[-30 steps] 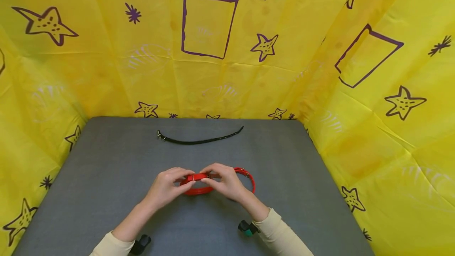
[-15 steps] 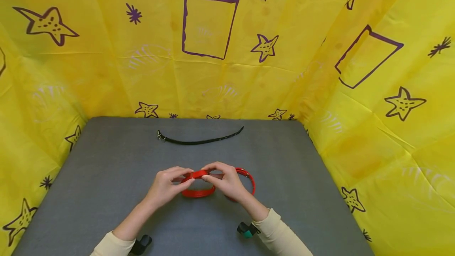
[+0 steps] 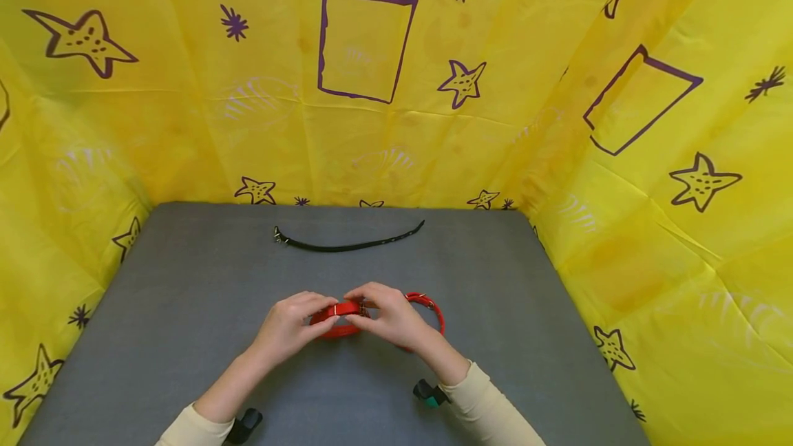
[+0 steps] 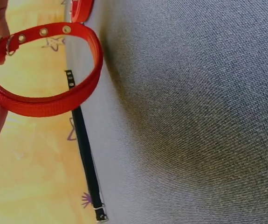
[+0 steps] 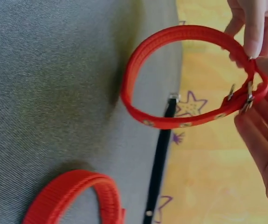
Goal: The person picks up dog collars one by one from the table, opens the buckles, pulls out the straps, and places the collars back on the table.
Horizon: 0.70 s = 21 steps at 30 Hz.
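Both hands hold a red collar [image 3: 347, 309] bent into a closed loop above the grey table, with metal eyelets along it. My left hand [image 3: 290, 323] pinches the strap between thumb and fingers at the loop's left. Close beside it, my right hand [image 3: 393, 316] grips the collar near its metal buckle [image 5: 249, 95]; a D-ring sits next to the buckle in the right wrist view. The strap end passes through at the buckle, though fingers partly hide it. On the table a second red collar [image 3: 441, 315] lies looped, partly behind my right hand.
A black collar [image 3: 347, 248] lies stretched out toward the table's back, its buckle end at the left. Yellow cloth walls [image 3: 266, 136] with purple drawings enclose the grey table [image 3: 204, 281] at the back and sides. Black wrist mounts [image 3: 429, 393] show at the sleeves.
The right hand has shifted slightly left, closer to the left hand. The strap between them was raised and tilted half a second ago and is now lower and more level, with the buckle showing.
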{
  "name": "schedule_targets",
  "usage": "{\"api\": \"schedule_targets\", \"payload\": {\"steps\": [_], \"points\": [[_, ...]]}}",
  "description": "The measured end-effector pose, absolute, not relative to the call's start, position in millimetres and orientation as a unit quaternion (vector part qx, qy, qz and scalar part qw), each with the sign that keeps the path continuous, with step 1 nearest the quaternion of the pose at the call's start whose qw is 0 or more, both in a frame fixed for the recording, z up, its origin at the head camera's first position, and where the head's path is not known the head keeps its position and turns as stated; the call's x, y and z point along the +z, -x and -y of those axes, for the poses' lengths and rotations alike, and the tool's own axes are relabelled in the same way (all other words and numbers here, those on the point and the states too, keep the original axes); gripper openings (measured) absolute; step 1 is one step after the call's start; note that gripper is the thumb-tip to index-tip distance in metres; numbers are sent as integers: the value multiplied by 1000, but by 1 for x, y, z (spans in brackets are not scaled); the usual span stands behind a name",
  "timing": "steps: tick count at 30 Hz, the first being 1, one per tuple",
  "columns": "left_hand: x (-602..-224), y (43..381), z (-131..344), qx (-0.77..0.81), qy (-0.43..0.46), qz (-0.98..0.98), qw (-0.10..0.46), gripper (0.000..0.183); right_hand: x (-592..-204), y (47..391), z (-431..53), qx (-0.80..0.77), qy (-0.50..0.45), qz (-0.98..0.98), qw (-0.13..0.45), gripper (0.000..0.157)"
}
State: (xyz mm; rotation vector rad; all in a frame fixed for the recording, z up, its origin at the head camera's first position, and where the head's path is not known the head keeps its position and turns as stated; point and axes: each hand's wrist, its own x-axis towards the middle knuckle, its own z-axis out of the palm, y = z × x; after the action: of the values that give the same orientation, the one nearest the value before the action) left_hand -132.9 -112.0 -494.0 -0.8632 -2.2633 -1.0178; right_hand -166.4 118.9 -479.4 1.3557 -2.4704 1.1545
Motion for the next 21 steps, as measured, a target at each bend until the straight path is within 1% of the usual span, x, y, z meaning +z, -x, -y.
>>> {"api": "schedule_targets", "payload": {"steps": [3,6,10,14,21], "points": [[-492,132,111,-356,325,837,259,32,-476,166,-116,314,-479,812,110,26],[-491,131,110,-347,328,839,262,32,-474,165,-114,284,-491,811,143,22],[-491,131,110,-348,327,839,262,30,-475,165,-114,282,-491,810,153,19],[-492,132,110,-361,319,836,261,28,-477,166,-115,302,-491,802,160,22],[-494,133,110,-389,301,832,257,29,-480,166,-117,352,-475,794,138,27]]}}
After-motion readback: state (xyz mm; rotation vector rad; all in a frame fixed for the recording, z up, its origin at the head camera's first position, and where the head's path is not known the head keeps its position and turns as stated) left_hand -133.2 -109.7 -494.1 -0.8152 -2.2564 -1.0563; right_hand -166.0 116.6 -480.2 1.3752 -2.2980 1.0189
